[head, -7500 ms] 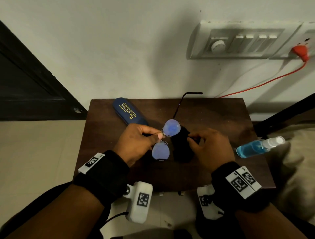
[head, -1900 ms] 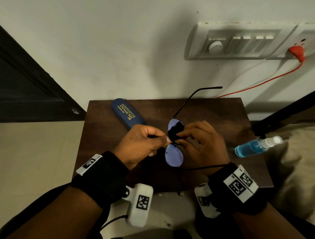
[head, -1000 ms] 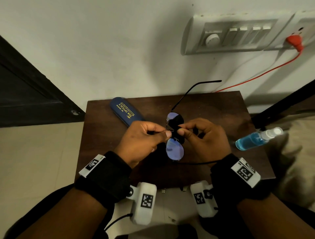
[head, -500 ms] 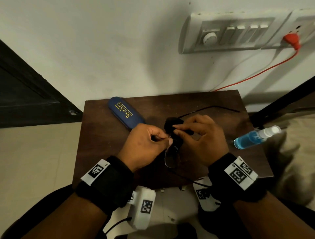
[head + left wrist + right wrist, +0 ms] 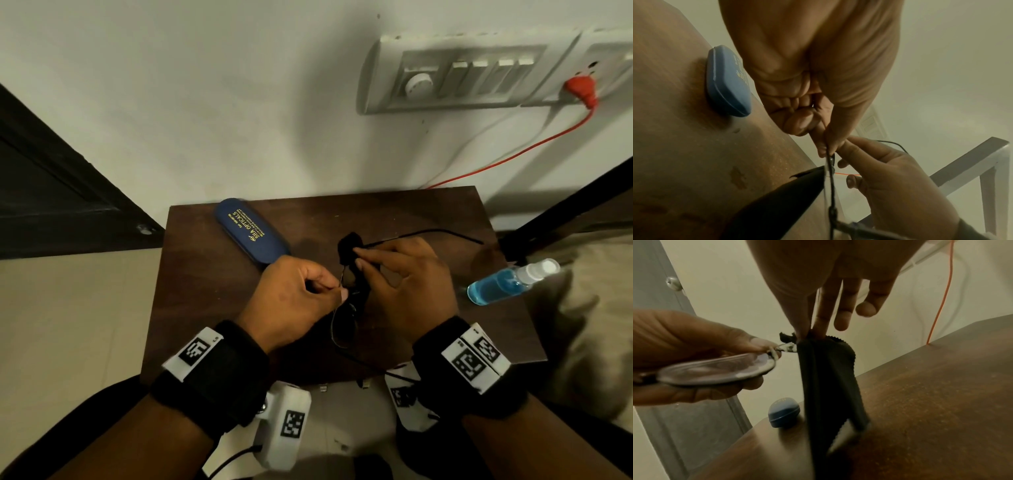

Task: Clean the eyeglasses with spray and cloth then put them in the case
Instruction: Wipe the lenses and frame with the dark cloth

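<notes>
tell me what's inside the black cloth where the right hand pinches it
The far lens of the eyeglasses sits folded inside the black cloth; right hand pinches it. The lens itself is covered.

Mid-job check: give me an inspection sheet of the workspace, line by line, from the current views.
Surface: dark wooden table, stained.
Job's things: eyeglasses held above the table; black cloth folded over one lens; blue case closed, at the back left; spray bottle lying on its side at the right edge.
Clutter: nothing seen.
Grippers: left hand pinches the frame by the bridge; right hand pinches the cloth.
Cables: orange cable from a wall plug down behind the table.
Surroundings: switch panel, dark door.
</notes>
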